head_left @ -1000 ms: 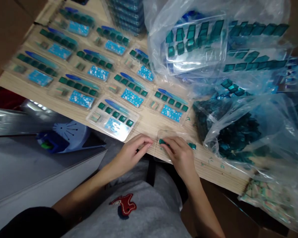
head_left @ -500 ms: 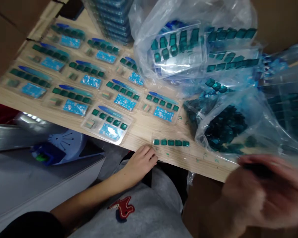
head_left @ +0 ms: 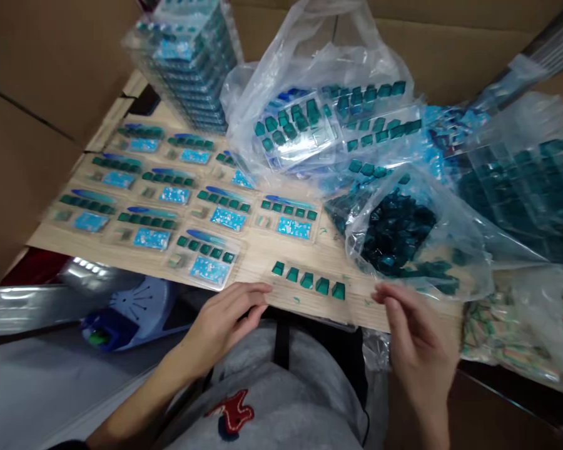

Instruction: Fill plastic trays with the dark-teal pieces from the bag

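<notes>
At the table's front edge lies a clear plastic tray with a row of several teal gem-like pieces in it. My left hand has its fingertips and thumb closed at the tray's left corner. On the other side, my right hand hovers just off the tray's right end, thumb and fingers drawn together; what is between them, if anything, is hidden. Behind it an open clear bag holds a heap of dark teal pieces. Left of the tray sits a filled blister pack with teal pieces, a blue pen and a blue patterned packet.
More filled packs lie in rows on the wooden table. A tall stack of packs stands at the back left. A large plastic bag holds trays of teal pieces. At right lies a bag of striped pieces.
My right hand has come in from the lower right to beside the tray. My left hand has shifted slightly at the tray's left end. The view has also shifted.
</notes>
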Available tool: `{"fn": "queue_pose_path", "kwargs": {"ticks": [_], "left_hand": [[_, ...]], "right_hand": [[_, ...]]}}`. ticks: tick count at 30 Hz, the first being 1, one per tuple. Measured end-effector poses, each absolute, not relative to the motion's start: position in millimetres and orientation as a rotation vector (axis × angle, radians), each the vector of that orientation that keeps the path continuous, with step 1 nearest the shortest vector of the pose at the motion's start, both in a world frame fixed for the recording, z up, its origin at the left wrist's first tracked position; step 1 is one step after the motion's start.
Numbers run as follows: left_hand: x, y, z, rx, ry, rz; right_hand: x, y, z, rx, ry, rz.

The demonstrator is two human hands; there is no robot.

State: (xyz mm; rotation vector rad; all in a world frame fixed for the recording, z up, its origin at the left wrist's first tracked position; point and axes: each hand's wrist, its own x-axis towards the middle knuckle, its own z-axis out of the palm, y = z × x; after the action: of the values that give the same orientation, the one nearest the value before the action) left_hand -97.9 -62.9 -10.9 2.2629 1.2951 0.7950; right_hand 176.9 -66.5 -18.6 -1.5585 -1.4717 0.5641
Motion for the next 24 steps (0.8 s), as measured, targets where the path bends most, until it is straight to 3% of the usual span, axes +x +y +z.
{"fn": "queue_pose_path", "kwargs": {"ticks": [4, 9, 18, 24], "left_hand": [[-110.0, -67.6, 7.0, 2.332, 1.314, 0.829], [-117.0, -70.2, 24.1, 2.497, 1.198, 0.811], [-99.5, -40.5, 29.8, 2.553, 1.198, 1.080], [-86.2, 14.5, 30.9, 2.354, 1.208, 1.398]], "right_hand": [[170.6, -76.8, -30.3, -1.490, -1.406, 0.995], [149.6, -74.4, -20.4, -0.998, -0.994, 1.504], [144.3, -62.5, 12.8, -0.789, -0.731, 1.509], [156.9, -59.0, 4.4, -0.903, -0.828, 1.288]]}}
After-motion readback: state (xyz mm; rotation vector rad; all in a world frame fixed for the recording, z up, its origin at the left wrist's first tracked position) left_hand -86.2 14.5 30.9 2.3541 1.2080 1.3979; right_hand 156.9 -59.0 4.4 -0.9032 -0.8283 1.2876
